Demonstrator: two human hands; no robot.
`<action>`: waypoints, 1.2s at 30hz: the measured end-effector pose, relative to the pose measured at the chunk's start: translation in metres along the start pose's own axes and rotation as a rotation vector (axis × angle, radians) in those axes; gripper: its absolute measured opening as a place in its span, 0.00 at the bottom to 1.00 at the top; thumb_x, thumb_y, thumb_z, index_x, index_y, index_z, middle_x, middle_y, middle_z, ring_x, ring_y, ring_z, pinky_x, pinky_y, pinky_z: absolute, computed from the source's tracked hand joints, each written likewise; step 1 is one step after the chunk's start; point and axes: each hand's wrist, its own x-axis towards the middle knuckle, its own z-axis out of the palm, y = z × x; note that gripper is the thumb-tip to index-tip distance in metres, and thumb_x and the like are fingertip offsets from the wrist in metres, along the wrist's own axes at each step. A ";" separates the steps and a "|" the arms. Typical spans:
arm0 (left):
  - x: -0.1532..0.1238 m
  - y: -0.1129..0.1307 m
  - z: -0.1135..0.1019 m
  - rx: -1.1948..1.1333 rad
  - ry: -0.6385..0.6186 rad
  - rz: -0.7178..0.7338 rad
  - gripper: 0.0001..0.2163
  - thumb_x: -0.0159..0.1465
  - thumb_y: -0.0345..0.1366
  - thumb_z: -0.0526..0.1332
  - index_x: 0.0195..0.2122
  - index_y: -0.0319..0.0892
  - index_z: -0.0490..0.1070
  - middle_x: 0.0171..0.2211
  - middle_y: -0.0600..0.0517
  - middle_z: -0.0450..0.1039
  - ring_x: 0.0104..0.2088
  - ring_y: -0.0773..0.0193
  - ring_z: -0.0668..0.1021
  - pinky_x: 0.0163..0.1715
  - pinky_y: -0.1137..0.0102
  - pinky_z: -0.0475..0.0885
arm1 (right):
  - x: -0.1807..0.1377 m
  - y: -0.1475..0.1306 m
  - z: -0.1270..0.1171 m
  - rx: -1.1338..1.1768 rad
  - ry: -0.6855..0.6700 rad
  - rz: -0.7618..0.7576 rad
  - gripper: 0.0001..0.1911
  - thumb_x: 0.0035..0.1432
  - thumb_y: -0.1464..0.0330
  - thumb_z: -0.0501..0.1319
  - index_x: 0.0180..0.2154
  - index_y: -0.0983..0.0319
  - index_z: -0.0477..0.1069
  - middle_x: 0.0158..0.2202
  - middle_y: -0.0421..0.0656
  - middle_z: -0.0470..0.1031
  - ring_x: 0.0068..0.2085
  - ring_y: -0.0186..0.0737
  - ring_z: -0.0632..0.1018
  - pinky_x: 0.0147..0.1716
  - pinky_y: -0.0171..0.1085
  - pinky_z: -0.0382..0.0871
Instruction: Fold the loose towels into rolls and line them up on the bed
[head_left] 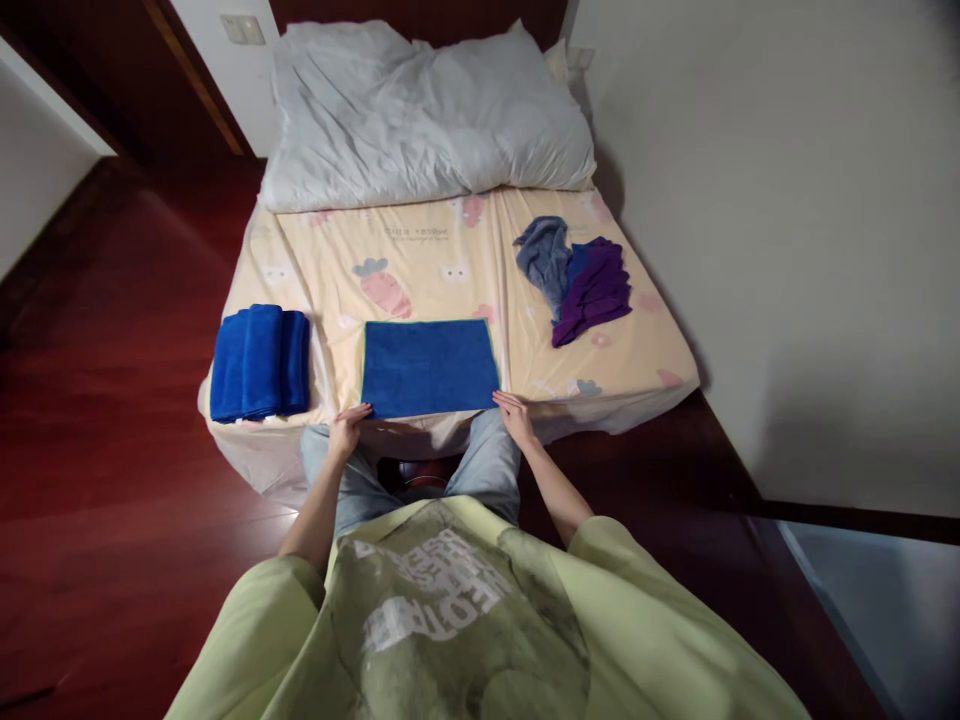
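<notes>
I am pinching the near corners of the flat blue towel (430,366) on the bed (450,250), left hand (346,430) and right hand (514,415) fingers gripping it.

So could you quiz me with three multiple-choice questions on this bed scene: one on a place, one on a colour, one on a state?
1. Where is the stack of folded blue towels?
A. at the bed's left edge
B. on the pillow
C. on the floor

2. What colour is the cloth atop the loose pile on the right?
A. yellow
B. purple
C. white

3. How does the blue towel between the hands lie?
A. rolled up
B. crumpled
C. spread flat

Answers: 1 A, it sits on the sheet left of the flat towel. 2 B, purple beside grey. 3 C, the left hand and right hand touch its near corners.
</notes>
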 end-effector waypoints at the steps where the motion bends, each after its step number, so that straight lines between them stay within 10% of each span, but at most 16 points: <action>1: 0.001 -0.001 0.001 -0.012 -0.002 0.003 0.22 0.60 0.27 0.50 0.46 0.42 0.82 0.53 0.46 0.82 0.58 0.55 0.81 0.65 0.53 0.72 | 0.000 0.000 0.001 0.002 0.007 0.004 0.21 0.67 0.75 0.54 0.49 0.57 0.84 0.55 0.45 0.82 0.59 0.45 0.81 0.65 0.51 0.74; 36: 0.028 0.020 -0.008 -0.045 0.095 -0.332 0.14 0.64 0.41 0.55 0.43 0.42 0.78 0.43 0.44 0.83 0.45 0.51 0.83 0.49 0.60 0.78 | 0.038 0.012 -0.004 0.184 0.057 0.333 0.15 0.59 0.60 0.62 0.40 0.62 0.82 0.42 0.51 0.85 0.45 0.51 0.84 0.52 0.49 0.78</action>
